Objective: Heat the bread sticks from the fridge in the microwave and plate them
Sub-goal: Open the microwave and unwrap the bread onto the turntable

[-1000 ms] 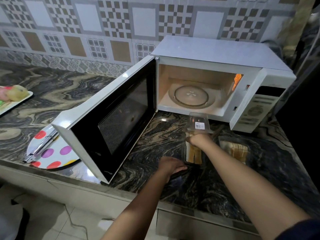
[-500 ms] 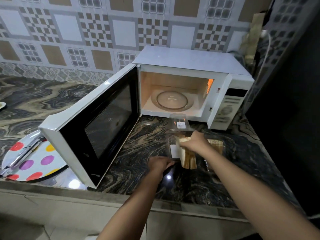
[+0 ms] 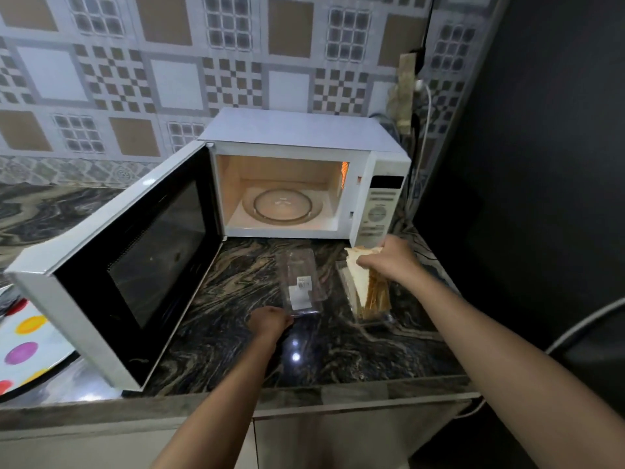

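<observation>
Unpacking step: right hand [image 3: 389, 262] grips the sticks [image 3: 361, 277] over their tray [image 3: 373, 320]; left hand [image 3: 270, 321] holds the lid [image 3: 299, 286] by its edge. Next, I'd say, lift them into the open microwave [image 3: 304, 137].

A dark marbled stone counter [image 3: 236, 299] is carrying a white microwave [image 3: 304, 137], which is sitting at the back with its door hanging open to the left. In front of it a clear plastic pack [image 3: 299, 286] is lying flat, and just beside it on the right a second clear pack [image 3: 372, 321] is holding bread sticks [image 3: 373, 292]. A polka-dot plate [image 3: 30, 340] is resting at the left edge.
</observation>
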{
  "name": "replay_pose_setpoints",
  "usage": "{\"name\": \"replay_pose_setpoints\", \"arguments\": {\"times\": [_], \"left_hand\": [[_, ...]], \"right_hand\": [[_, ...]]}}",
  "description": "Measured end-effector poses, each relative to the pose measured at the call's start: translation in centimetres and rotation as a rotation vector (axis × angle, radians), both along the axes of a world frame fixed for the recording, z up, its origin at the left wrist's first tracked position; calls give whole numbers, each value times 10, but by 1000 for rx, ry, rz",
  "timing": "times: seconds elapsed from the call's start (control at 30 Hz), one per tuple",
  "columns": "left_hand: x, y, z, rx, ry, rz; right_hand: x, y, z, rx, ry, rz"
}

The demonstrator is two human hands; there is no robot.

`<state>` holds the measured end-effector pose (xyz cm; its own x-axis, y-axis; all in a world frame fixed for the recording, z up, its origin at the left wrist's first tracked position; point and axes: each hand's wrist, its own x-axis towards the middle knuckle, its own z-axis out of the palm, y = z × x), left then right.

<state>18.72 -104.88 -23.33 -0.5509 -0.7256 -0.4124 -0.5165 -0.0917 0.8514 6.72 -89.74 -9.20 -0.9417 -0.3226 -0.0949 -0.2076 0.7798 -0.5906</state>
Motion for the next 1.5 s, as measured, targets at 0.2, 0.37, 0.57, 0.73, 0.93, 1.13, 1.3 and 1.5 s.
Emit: {"name": "replay_pose_setpoints", "arguments": {"times": [0.2, 0.37, 0.57, 0.73, 0.93, 1.13, 1.3, 1.5], "left_hand": [[3, -3, -10, -481, -165, -104], [-3, -37, -20, -719, -339, -432], [-41, -83, -32, -817, -399, -520], [-76, -120, -33, -874, -373, -507], [-88, -145, -42, -937, -306, -483], [-91, -151, -41, -922, -334, -509], [-91, -152, -45, -935, -310, -496], [-93, -157, -51, -930, -277, -473]], "right_hand": [[-17, -6, 26, -79, 22, -4], [-46, -45, 30, -209, -3, 35], [-101, -121, 22, -223, -40, 93], [-146, -183, -3, -197, -98, 97], [-187, -235, -23, -186, -78, 32], [-205, -271, -31, 16, 42, 169], [-211, -294, -37, 103, 95, 233], [-218, -308, -45, 74, 122, 200]]}}
